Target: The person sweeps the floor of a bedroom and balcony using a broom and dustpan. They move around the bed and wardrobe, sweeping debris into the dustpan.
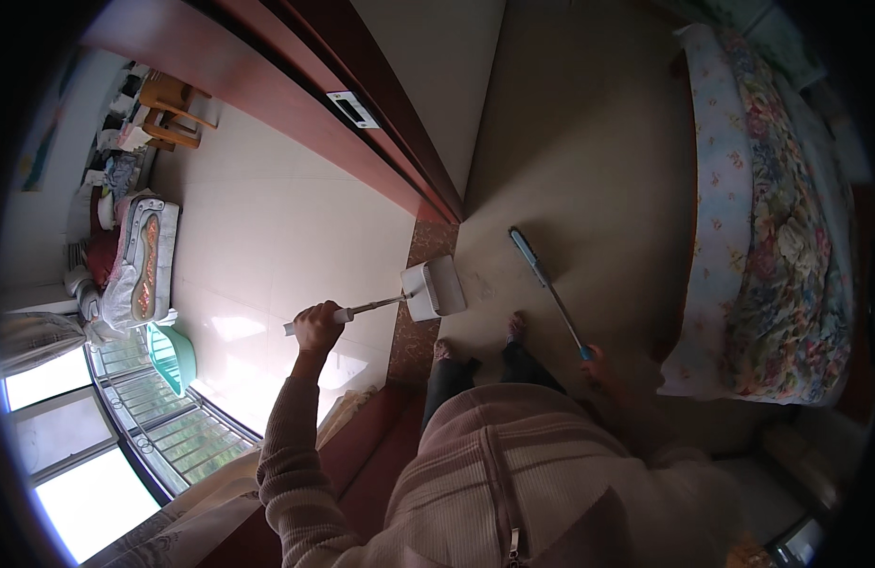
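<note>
My left hand [317,327] is closed around the light handle of a long-handled dustpan [435,287]. Its white pan rests over the brown marble threshold [416,348], with the front lip turned toward the floor [587,177] on the right. My right hand [598,363] grips the blue end of a broom [562,305] with a thin metal stick. The broom's narrow blue head with dark bristles is apart from the dustpan, further right, at or just above the floor. Some faint debris [484,286] shows on the floor between the two.
A reddish door frame [381,156] with a metal strike plate rises ahead. A bed with a floral cover [785,234] stands at the right. Toward the left are a wooden chair [171,106], a padded grey item [150,255], a turquoise plastic basin [173,358] and barred windows [153,405].
</note>
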Demonstrator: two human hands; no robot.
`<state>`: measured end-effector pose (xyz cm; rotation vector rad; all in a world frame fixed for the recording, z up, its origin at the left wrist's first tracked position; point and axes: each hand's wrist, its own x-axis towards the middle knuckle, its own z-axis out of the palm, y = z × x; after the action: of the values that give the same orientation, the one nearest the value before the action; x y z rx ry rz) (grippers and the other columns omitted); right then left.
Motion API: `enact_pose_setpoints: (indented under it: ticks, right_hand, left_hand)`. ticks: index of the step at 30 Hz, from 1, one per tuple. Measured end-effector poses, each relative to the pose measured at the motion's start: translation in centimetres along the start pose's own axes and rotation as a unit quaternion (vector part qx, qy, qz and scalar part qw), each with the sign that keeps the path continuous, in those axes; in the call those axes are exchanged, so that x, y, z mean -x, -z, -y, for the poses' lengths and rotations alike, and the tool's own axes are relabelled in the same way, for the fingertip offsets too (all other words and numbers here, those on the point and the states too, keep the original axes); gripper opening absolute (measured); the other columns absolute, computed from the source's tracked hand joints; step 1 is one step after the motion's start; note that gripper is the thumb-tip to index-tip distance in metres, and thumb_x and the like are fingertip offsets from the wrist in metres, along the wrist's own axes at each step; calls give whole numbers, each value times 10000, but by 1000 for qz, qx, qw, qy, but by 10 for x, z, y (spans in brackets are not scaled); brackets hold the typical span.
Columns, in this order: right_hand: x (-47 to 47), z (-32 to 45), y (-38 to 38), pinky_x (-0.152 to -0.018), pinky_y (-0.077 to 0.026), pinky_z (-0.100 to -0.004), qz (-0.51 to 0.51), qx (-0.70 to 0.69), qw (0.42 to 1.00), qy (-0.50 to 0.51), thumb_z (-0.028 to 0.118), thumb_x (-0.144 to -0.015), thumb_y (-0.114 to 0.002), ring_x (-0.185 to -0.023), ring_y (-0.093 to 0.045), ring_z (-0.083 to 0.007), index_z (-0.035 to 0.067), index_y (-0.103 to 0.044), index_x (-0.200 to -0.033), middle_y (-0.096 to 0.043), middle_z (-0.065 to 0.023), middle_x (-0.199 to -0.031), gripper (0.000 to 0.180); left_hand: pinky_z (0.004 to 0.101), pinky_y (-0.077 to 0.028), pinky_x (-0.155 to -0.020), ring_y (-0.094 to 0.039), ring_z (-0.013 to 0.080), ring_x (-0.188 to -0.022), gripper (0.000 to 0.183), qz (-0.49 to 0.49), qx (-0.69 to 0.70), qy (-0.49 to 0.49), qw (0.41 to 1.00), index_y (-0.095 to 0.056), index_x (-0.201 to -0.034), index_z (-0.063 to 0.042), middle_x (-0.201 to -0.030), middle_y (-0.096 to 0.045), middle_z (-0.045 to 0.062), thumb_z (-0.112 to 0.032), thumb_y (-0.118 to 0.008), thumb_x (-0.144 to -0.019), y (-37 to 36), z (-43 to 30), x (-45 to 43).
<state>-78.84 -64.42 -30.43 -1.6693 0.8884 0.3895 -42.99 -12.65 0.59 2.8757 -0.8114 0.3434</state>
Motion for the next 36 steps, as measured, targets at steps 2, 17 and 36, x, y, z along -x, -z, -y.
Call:
enact_pose_setpoints:
  ticks: [2,17,36]
  right_hand:
    - [15,48,-3,-397,-395,-307,13,42,999,2,50,-646,-584,-505,-475,-162,106,-402,-1152,-505,-107,-767,540]
    - [80,91,-247,-482,-443,-401,-125,-96,979,-131,108,-699,-561,-619,-533,-244,127,-399,-1158,-524,-168,-858,488]
    - [232,218,-415,-694,-431,-320,-71,-246,967,-10,163,-680,-605,-768,-537,-184,56,-488,-1081,-572,-87,-823,431]
  left_hand:
    - [313,-425,-404,-524,207,-415,122,6,-26,-7,1000,-485,-565,-132,-475,-511,28,-111,-589,-624,12,11,10]
    - [361,-446,-437,-567,249,-473,101,129,41,-63,989,-555,-600,-119,-524,-558,71,-186,-572,-674,5,74,-38]
    - [401,-470,-537,-583,320,-597,242,339,16,-186,922,-580,-688,-25,-646,-587,165,-261,-541,-723,17,86,-74]
